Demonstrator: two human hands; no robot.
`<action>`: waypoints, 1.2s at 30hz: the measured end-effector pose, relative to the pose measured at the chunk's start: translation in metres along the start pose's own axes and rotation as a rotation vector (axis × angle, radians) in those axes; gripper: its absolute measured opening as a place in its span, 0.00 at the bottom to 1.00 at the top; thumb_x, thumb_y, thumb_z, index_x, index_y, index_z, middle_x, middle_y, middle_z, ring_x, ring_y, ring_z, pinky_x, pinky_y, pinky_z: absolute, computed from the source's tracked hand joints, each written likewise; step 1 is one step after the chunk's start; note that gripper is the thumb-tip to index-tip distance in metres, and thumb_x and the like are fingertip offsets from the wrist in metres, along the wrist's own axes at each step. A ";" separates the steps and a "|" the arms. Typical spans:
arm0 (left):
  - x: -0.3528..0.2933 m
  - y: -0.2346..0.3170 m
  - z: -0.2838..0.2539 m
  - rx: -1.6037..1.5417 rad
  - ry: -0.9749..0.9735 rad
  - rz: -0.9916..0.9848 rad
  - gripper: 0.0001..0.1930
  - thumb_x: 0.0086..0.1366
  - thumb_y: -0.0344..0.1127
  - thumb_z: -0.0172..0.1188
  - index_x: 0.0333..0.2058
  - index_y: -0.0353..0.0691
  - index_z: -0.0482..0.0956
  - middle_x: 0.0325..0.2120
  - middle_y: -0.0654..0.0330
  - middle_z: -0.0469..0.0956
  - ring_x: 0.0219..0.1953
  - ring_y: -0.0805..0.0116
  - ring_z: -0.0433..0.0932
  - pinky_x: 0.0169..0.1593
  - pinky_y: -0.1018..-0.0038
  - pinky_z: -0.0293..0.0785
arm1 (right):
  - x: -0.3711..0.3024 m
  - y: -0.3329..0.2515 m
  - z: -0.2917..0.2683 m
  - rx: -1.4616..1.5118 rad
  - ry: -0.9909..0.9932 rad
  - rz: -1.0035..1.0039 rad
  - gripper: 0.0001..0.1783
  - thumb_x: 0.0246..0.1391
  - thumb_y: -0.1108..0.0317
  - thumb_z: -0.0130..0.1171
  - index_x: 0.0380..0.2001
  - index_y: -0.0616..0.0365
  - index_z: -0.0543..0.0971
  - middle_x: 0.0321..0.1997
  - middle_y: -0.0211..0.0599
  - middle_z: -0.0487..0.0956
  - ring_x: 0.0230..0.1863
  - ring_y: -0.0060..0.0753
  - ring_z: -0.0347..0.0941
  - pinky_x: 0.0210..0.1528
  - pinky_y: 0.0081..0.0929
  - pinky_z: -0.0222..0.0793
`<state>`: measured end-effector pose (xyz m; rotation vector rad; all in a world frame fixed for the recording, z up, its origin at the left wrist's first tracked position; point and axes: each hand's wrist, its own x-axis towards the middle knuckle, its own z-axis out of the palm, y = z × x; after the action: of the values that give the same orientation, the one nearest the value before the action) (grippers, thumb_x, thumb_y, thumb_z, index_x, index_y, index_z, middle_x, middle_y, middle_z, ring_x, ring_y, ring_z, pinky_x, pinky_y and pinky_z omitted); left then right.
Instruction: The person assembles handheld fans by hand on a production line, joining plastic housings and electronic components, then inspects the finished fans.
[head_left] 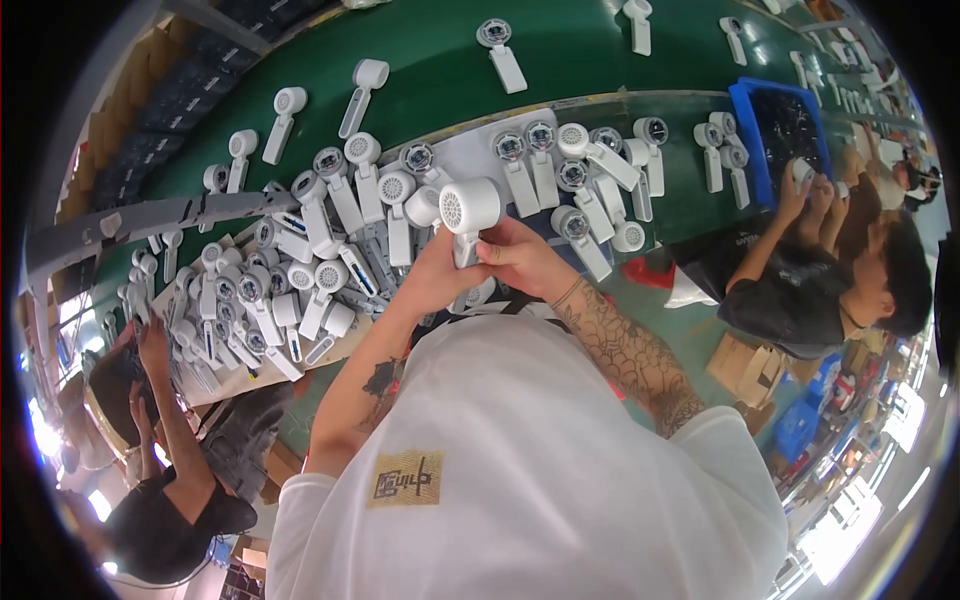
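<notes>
A white handheld fan with a round grilled head is held upright between my two hands, its head above my fingers. My left hand is closed around one side of the handle. From the other side my right hand grips the same handle, its fingers meeting the left hand's near the base. Much of the handle is hidden by my fingers. Just beyond lie more white fans, including one with a grilled head and one with its round inner parts exposed.
A heap of white fans covers the table at my left. Past it runs a green conveyor belt carrying scattered fans. A blue bin stands at the right, beside a co-worker's hands. Another person's arm reaches in at left.
</notes>
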<state>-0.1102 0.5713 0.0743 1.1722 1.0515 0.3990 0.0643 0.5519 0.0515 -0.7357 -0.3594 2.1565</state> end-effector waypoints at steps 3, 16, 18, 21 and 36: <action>-0.003 0.016 0.012 -0.383 -0.225 -0.170 0.26 0.57 0.31 0.63 0.53 0.35 0.64 0.36 0.58 0.73 0.33 0.72 0.75 0.35 0.75 0.73 | -0.006 -0.016 -0.005 0.000 -0.184 0.054 0.35 0.52 0.69 0.63 0.62 0.61 0.61 0.61 0.43 0.68 0.61 0.43 0.66 0.58 0.42 0.67; -0.011 -0.004 0.039 -0.100 0.335 0.069 0.15 0.67 0.39 0.58 0.39 0.29 0.75 0.25 0.58 0.78 0.24 0.72 0.77 0.28 0.77 0.74 | 0.016 -0.031 0.016 0.026 0.286 -0.257 0.14 0.56 0.66 0.61 0.42 0.60 0.73 0.31 0.41 0.79 0.28 0.33 0.77 0.31 0.30 0.76; -0.007 -0.018 0.040 -0.159 0.327 0.070 0.15 0.68 0.39 0.57 0.39 0.29 0.74 0.26 0.59 0.77 0.23 0.74 0.76 0.28 0.77 0.73 | 0.027 -0.030 0.012 -0.156 0.327 -0.189 0.14 0.56 0.64 0.62 0.40 0.60 0.72 0.26 0.38 0.77 0.22 0.31 0.75 0.24 0.28 0.73; 0.006 -0.022 0.029 -0.238 0.357 0.021 0.18 0.68 0.43 0.56 0.43 0.30 0.72 0.26 0.57 0.76 0.23 0.74 0.77 0.30 0.77 0.72 | 0.050 -0.031 0.021 -0.157 0.427 -0.229 0.12 0.55 0.64 0.62 0.36 0.59 0.72 0.21 0.35 0.75 0.17 0.29 0.71 0.19 0.27 0.68; -0.018 -0.073 -0.046 0.068 0.668 -0.083 0.13 0.59 0.35 0.61 0.41 0.35 0.78 0.26 0.53 0.80 0.26 0.63 0.78 0.34 0.69 0.74 | 0.185 0.004 -0.056 -1.413 1.070 -0.315 0.28 0.49 0.49 0.63 0.39 0.65 0.73 0.35 0.61 0.79 0.39 0.64 0.76 0.42 0.50 0.71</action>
<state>-0.1750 0.5550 0.0176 1.0695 1.6943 0.7211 0.0035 0.6940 -0.0653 -2.1955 -1.2629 0.6840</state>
